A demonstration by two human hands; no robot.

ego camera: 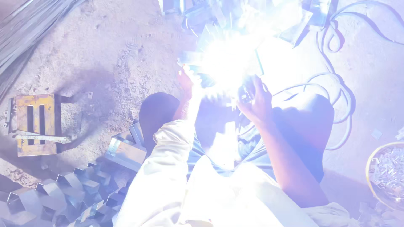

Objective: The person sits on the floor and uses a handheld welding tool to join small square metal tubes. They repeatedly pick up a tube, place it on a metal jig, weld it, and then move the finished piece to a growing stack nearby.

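Nearest, pale cloth over bent knees; beyond, right hand (254, 100) curled tight around a dark welding holder (245, 93), left hand (185, 82) beside the white arc glare (229, 63), grip impossible to tell. Risk, judged: sparks burning bare skin or cloth, or snagging the looping grey cable (336, 101). Folded grey metal brackets (63, 193) heaped at lower left.

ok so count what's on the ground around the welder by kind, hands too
hands: 2, left hand and right hand, both at the welding glare
yellow metal jig: 1
pile of bent metal brackets: 1
bowl of small metal pieces: 1
looped cable: 1
total: 6
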